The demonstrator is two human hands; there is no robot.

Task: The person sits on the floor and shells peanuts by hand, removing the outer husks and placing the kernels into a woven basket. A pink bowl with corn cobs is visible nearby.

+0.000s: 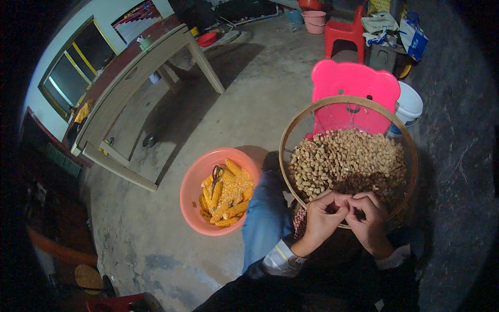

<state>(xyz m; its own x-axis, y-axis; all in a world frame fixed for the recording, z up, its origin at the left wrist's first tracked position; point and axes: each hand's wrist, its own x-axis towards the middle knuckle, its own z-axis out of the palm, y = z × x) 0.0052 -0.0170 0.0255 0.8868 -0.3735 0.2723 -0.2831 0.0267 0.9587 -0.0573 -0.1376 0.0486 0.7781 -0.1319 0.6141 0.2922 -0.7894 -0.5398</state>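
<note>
Left hand (323,214) meets right hand (370,217) over the sieve (283,151), near side, likely so anything dropped lands among the peanuts (348,156); each grip pinched together, contents too small to tell

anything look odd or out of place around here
The scissors look a bit out of place: they lie on top of the corn in the pink basin, a sharp tool among food. Otherwise, nothing stands out; the peanuts sit inside the rim of the round tray.

A home; concrete floor (130,223), wooden table (150,62), bear-shaped chair (353,83)
</note>
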